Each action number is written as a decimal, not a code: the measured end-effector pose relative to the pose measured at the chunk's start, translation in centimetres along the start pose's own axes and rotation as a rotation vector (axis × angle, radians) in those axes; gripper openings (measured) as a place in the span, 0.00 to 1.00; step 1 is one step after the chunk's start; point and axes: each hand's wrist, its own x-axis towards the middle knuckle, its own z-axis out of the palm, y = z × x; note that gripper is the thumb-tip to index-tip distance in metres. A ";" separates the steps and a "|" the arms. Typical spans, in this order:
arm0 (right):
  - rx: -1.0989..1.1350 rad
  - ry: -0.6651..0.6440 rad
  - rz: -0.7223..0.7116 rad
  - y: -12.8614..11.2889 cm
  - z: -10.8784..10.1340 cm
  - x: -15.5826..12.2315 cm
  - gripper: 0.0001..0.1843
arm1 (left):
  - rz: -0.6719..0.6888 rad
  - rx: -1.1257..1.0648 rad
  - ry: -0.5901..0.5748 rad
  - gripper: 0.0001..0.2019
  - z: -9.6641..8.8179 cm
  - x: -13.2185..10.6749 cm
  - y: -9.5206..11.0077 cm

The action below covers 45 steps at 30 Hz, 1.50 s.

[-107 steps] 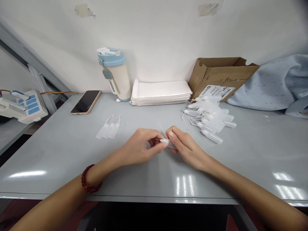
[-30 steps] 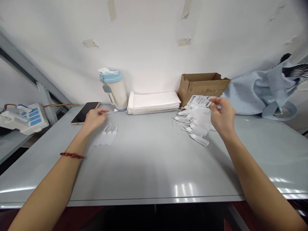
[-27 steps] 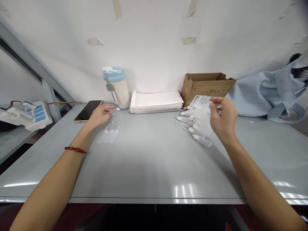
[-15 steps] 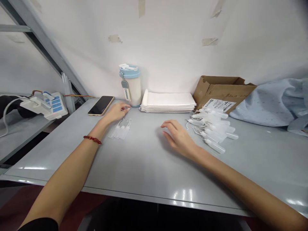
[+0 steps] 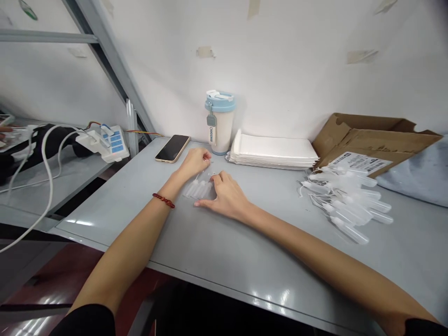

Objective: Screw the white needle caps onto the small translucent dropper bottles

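A small row of clear plastic squeeze bottles [image 5: 197, 189] with white cap strings lies on the grey table between my hands. Just beyond their caps, my left hand [image 5: 195, 161] is closed, fingertips pinched together near the string ends; whatever they hold is too small to make out. My right hand [image 5: 227, 195] reaches in from the right, thumb and fingers apart around the near right side of the row, with the thumb low by the bottle bottoms. A bigger heap of the same bottles [image 5: 353, 198] lies farther right, away from both hands.
Behind my left hand stand a phone [image 5: 172, 148] lying flat and a blue-lidded tumbler [image 5: 222, 123]. White padded envelopes [image 5: 275, 148] are stacked by the wall. An open cardboard box [image 5: 364, 140] is at back right. A power strip [image 5: 114, 144] with cables sits left.
My right hand has moved left across the table to the small row of bottles. My left hand stays near the caps, its fingers more curled. The view has turned left.
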 end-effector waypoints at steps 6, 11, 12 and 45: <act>0.058 -0.008 0.025 0.3 -0.1 -0.5 0.27 | -0.051 -0.043 -0.002 0.13 -0.1 -0.2 0.1; 0.188 0.026 0.020 2.2 -2.1 -2.8 0.29 | -0.074 -0.186 0.084 0.07 -1.7 -1.2 0.7; 0.207 0.045 0.026 2.8 -2.7 -3.6 0.28 | -0.069 -0.235 0.096 0.08 -2.0 -1.5 1.1; 0.305 0.082 0.147 5.0 -5.4 -13.3 0.14 | 0.013 -1.132 -0.324 0.08 2.5 -10.5 13.0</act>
